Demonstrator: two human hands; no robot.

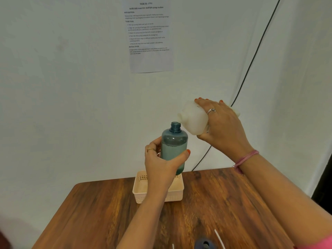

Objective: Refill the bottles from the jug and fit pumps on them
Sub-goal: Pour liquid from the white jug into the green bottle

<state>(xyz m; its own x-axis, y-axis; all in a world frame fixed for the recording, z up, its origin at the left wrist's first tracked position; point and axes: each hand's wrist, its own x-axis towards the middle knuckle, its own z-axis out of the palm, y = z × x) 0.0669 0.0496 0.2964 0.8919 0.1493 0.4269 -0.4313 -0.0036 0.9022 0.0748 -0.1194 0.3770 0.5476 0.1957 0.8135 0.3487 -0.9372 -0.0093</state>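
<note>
The left hand [159, 159] was raised at frame center, fingers and thumb curled in a grip. The right hand [221, 123] (higher, center-right) spread its fingers, wrist bent downward.

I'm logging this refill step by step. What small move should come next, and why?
Probably lower the white jug to the table. The right hand holds it tilted beside the open neck of the blue bottle, no stream shows, and the bottle, gripped by the left hand, looks well over half full.
</note>
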